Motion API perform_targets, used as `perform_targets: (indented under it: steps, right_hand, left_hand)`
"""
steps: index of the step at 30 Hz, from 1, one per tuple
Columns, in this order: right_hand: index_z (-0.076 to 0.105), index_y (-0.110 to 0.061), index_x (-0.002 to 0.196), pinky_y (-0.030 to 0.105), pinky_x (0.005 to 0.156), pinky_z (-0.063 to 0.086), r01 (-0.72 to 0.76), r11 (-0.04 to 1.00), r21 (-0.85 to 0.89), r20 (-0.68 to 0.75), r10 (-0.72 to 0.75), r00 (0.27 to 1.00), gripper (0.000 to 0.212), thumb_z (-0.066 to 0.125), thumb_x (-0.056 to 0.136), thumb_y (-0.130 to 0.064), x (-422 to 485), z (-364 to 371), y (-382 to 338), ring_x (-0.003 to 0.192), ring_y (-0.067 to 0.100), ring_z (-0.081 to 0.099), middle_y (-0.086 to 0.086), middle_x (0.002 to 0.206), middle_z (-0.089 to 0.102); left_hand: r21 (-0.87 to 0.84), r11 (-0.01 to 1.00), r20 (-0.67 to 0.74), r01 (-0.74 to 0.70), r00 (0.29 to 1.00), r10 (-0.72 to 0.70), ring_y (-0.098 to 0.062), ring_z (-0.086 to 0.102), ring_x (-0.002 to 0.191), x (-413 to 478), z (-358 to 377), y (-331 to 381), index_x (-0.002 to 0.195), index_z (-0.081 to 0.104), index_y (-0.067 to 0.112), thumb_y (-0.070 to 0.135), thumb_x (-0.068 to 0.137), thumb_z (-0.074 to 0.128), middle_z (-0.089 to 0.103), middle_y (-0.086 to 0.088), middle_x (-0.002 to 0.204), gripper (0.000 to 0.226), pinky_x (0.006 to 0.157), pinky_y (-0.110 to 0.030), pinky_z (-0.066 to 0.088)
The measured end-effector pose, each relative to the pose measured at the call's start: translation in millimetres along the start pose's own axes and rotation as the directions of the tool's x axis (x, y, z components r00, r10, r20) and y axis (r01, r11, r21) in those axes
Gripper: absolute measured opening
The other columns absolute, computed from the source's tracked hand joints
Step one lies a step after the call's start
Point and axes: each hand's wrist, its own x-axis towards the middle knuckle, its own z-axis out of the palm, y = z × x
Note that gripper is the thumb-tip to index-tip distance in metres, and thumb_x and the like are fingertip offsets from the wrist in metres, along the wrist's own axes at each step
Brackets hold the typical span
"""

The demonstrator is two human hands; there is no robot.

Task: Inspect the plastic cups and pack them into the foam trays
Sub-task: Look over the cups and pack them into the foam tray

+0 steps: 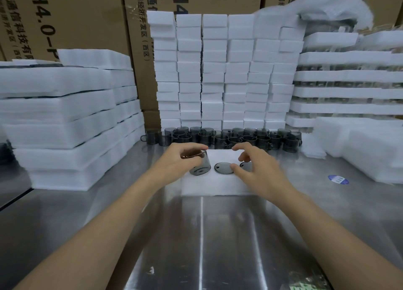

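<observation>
Cups of smoky grey plastic filled the middle of the scene. A white foam tray [218, 185] lay flat on the steel table [218, 235], straight ahead of the person. One cup, the middle cup [224, 168], sat sunk in the tray so that only its round grey end showed, level with the foam. Just right of it a second sunk cup [247, 166] was partly hidden under the right hand [259, 172]. That hand arched over it with fingers bent and the thumb tip at the middle cup's edge; motion blur hid whether it gripped anything.

The left hand [181, 158] held a third cup, the held cup [199, 165], with fingers and thumb curled round its far rim. This cup was tilted, its closed end low and turned toward the camera, at the left end of the tray, touching the foam.

Beyond the tray a crowd of loose cups [222, 137] with handles stood packed together along the back of the table. Behind them rose a wall of stacked foam blocks [218, 71]. On the left stood piles of foam trays [65, 119], dark slivers showing between some layers. On the right, more foam layers [349, 76] were stacked with rows of clear-grey cups visible between them. Cardboard boxes [76, 17] stood behind everything, and a blue round sticker [338, 179] lay on the table at the right.
</observation>
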Motion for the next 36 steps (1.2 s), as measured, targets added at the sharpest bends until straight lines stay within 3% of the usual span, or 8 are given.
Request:
perform_targets:
  steps: [9,13,17,22,26,30,33,36]
  right_hand:
    - [0.056,-0.04,0.135,0.035,0.089,0.042,-0.004,1.0,-0.016,0.004,0.004,1.0,0.038,0.063,0.099,-0.048,0,-1,-3,0.105,0.012,0.056,-0.018,0.105,0.058]
    - [0.058,-0.039,0.132,0.037,0.093,0.044,-0.002,1.0,-0.027,0.008,0.003,1.0,0.035,0.063,0.099,-0.048,-1,-2,-4,0.105,0.012,0.056,-0.018,0.105,0.058]
    - [0.061,-0.036,0.128,0.039,0.097,0.045,-0.004,1.0,-0.022,0.013,0.004,1.0,0.032,0.063,0.098,-0.048,-1,-1,-2,0.107,0.013,0.056,-0.015,0.106,0.06]
    - [0.062,-0.036,0.133,0.035,0.104,0.037,0.008,0.997,-0.08,-0.03,-0.011,0.999,0.038,0.062,0.098,-0.051,0,3,2,0.129,0.015,0.047,-0.012,0.132,0.057]
    - [0.059,-0.04,0.142,0.039,0.117,0.03,-0.007,0.994,-0.112,-0.007,0.006,1.0,0.044,0.056,0.101,-0.054,-1,5,6,0.146,0.017,0.037,-0.01,0.155,0.047]
    - [0.058,-0.05,0.143,0.039,0.126,0.024,-0.081,0.992,-0.099,0.127,0.094,0.987,0.044,0.039,0.105,-0.061,-1,9,9,0.155,0.015,0.026,-0.011,0.167,0.037]
    - [0.06,-0.051,0.14,0.039,0.123,0.029,-0.098,0.992,-0.086,0.139,0.109,0.984,0.042,0.04,0.105,-0.062,-2,9,9,0.153,0.012,0.028,-0.015,0.165,0.039]
    - [0.066,-0.045,0.136,0.03,0.113,0.036,-0.093,0.995,0.032,0.123,0.089,0.989,0.038,0.048,0.105,-0.058,2,7,12,0.146,0.008,0.039,-0.015,0.157,0.045]
  left_hand:
    - [0.216,0.976,0.002,-0.014,1.0,0.014,0.008,0.067,0.112,-2,-4,-4,0.124,0.072,0.054,0.049,0.074,0.072,0.072,0.034,0.117,0.05,0.103,-0.031,0.055]
    - [0.337,0.942,0.034,-0.01,0.999,-0.002,0.011,0.065,0.11,-7,-1,4,0.113,0.064,0.073,0.052,0.07,0.066,0.066,0.045,0.118,0.048,0.098,-0.029,0.055]
    - [0.437,0.899,0.106,-0.023,0.994,-0.027,-0.004,0.066,0.117,-5,0,4,0.135,0.06,0.065,0.062,0.076,0.056,0.068,0.032,0.13,0.06,0.103,-0.034,0.053]
    - [0.311,0.948,0.136,0.073,0.983,-0.121,-0.001,0.029,0.156,-4,6,-3,0.161,0.037,0.054,0.09,0.094,0.021,0.036,0.028,0.167,0.078,0.13,-0.034,0.021]
    - [0.411,0.911,0.175,0.04,0.977,-0.122,0.0,0.008,0.162,0,11,-7,0.168,0.029,0.038,0.064,0.11,0.03,0.019,0.032,0.166,0.063,0.127,-0.024,0.005]
    - [0.523,0.852,0.246,0.001,0.957,-0.152,-0.008,-0.006,0.164,5,10,-11,0.169,0.024,0.035,0.06,0.112,0.032,0.01,0.018,0.177,0.064,0.134,-0.039,-0.001]
    - [0.477,0.878,0.188,0.038,0.972,-0.144,-0.011,-0.011,0.165,1,13,-15,0.167,0.029,0.044,0.064,0.109,0.037,0.003,0.016,0.178,0.061,0.134,-0.046,-0.001]
    - [0.271,0.951,0.095,0.152,0.978,-0.183,-0.015,-0.005,0.166,1,14,-14,0.162,0.033,0.055,0.069,0.104,0.048,0.002,0.015,0.178,0.061,0.132,-0.049,0.003]
